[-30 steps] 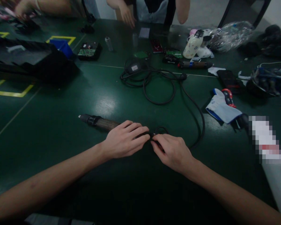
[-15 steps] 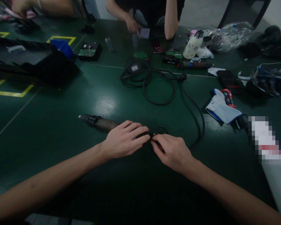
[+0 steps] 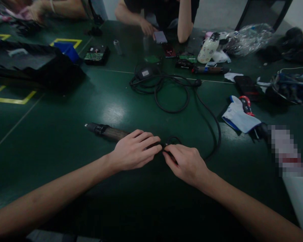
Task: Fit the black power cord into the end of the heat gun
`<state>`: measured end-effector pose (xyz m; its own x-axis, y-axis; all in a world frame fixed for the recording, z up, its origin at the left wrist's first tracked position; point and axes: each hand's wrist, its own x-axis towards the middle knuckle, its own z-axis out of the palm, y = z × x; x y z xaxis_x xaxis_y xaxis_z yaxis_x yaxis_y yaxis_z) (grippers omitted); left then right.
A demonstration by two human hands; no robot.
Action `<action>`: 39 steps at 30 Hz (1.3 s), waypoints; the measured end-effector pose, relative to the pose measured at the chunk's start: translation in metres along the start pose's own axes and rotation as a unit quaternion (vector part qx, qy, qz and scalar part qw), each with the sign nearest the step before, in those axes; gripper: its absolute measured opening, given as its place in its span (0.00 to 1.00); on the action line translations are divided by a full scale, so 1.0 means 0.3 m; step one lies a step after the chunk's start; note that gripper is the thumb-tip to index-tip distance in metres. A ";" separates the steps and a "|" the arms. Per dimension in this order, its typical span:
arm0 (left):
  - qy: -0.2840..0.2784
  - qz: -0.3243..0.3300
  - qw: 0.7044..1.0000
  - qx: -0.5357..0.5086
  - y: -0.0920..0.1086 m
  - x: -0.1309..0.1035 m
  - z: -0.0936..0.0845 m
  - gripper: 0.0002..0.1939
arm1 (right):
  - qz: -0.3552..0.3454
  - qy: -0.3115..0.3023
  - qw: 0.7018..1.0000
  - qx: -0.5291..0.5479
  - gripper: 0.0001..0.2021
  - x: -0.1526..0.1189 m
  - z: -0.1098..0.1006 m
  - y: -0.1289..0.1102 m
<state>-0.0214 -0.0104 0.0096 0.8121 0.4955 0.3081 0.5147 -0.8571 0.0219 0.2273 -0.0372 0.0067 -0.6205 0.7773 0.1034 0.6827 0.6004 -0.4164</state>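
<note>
Grasping one electric screwdriver point(image 3: 108, 131), left hand point(image 3: 135, 149); right hand point(image 3: 185, 163) pinching its one cable point(image 3: 207, 114).

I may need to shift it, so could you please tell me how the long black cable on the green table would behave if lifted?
The long black rubbery cable would probably flop and sag, since it already lies in loose loops. It would likely drag the black adapter block its coils lie against.

A dark green table point(image 3: 65, 111) carries a tool point(image 3: 108, 131) near the middle, with a coiled cable point(image 3: 171, 97) beyond it. A glove point(image 3: 238, 117) lies right, a black bag point(image 3: 35, 67) far left, a bottle point(image 3: 208, 48) far right.
</note>
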 end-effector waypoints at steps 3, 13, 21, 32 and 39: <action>-0.001 -0.010 1.000 0.002 0.000 0.002 -0.001 0.11 | 0.002 0.000 1.000 -0.002 0.10 0.001 -0.001 -0.001; 0.003 -0.011 1.000 0.000 0.000 0.003 0.003 0.12 | -0.007 0.010 1.000 -0.005 0.09 0.002 -0.005 -0.004; -0.004 0.003 1.000 0.005 0.000 0.000 0.000 0.13 | -0.003 0.005 1.000 0.000 0.09 0.002 -0.004 -0.005; -0.005 0.007 1.000 0.001 -0.001 -0.001 0.001 0.13 | -0.008 0.008 1.000 -0.002 0.08 0.003 -0.005 -0.005; 0.008 -0.016 1.000 -0.004 0.000 0.002 0.003 0.12 | -0.009 0.009 1.000 0.000 0.09 0.002 -0.005 -0.004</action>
<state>-0.0207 -0.0099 0.0088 0.7909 0.5198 0.3230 0.5373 -0.8424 0.0402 0.2266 -0.0373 0.0086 -0.6259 0.7696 0.1263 0.6714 0.6141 -0.4147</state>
